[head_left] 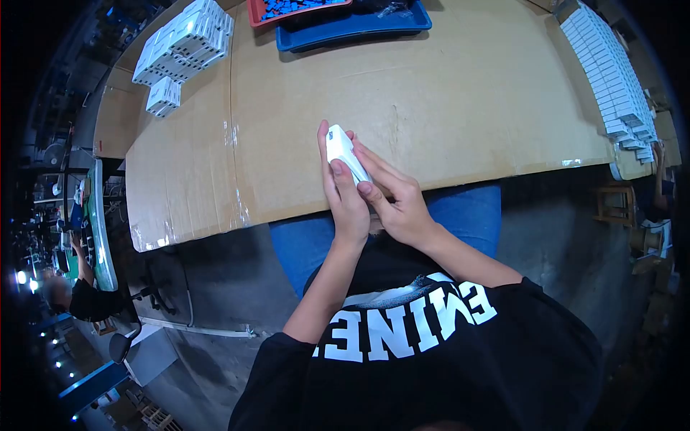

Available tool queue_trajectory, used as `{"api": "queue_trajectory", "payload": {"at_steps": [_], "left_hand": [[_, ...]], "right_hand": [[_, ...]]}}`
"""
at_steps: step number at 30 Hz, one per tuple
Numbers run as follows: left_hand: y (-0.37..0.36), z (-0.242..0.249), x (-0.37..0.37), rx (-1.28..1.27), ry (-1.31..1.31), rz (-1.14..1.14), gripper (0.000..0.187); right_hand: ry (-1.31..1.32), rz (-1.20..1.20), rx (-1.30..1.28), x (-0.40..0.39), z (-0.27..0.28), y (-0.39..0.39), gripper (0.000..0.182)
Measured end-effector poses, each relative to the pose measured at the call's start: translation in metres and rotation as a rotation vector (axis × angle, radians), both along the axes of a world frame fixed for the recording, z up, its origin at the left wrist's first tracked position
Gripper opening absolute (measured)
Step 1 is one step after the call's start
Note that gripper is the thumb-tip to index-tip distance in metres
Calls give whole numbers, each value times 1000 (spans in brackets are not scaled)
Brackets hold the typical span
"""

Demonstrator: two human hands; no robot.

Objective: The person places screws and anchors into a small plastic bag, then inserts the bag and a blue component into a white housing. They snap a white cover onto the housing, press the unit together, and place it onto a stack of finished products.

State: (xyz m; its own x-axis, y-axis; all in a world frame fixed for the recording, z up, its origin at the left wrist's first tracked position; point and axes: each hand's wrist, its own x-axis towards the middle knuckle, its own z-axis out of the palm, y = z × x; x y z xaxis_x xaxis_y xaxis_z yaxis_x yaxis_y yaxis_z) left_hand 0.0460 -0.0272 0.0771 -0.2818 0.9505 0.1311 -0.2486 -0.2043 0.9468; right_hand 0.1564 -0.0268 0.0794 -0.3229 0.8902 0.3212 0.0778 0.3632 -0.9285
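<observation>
A small white plastic-looking piece [341, 144] with a dark marking near its far end is held upright between both hands, over the near part of the cardboard-covered table. My left hand [346, 201] presses along its left side, thumb lying across the near face. From the right, my right hand [399, 202] closes on it with the fingers along its side and the thumb near its lower end. Its exact kind cannot be made out, and the fingers hide much of its sides.
White stacked pieces [188, 42] stand at the table's far left, with a smaller stack [164, 97] in front. A long stack [607, 75] lines the right edge. At the back are a blue tray [352, 32] and a red tray [256, 16] of small blue parts. Another person [93, 302] sits far left.
</observation>
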Motion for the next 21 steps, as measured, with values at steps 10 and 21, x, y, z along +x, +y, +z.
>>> {"api": "queue_trajectory", "payload": {"at_steps": [10,21], "left_hand": [[-5,-4,5,130,18,-11,90],[-10,-7,5,128,-15,0,89]], "right_hand": [[30,-55,149,-6,-2,-12,48],[54,-55,96,-11,0,-22,46]]}}
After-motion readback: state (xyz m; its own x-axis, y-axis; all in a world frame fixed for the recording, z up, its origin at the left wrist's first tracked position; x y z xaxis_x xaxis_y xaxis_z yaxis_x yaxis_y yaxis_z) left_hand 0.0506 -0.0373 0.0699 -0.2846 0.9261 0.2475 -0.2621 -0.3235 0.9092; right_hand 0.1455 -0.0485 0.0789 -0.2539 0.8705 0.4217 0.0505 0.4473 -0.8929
